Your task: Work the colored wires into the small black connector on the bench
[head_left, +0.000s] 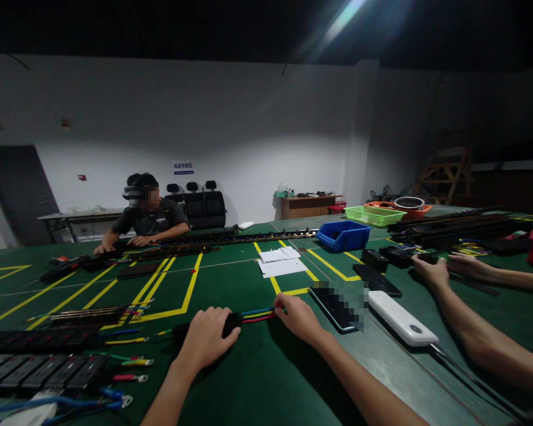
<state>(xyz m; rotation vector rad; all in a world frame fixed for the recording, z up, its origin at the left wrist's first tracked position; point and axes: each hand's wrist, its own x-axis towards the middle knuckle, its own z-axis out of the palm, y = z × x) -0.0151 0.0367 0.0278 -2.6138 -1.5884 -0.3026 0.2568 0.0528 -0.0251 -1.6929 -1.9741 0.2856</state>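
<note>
My left hand [208, 337] is wrapped over a black part [231, 324] just above the green table [249, 384]. Blue, yellow and red wires [257, 315] run from that part toward the right. Their far ends are pinched between the thumb and fingers of my right hand [293, 313], which hides the tips. A short green and yellow wire end [164, 333] sticks out left of the black part. Black socket strips [44, 370] with coloured, lugged wires lie at the left. Beside my right hand rests a phone [335, 306].
White papers [282, 262], a blue bin [344, 235] and a green basket [374, 215] stand beyond my hands. A white power bank [402, 318] with a cable lies right. Another person's hands [444, 269] work at the right edge; a person [151, 222] sits across the table.
</note>
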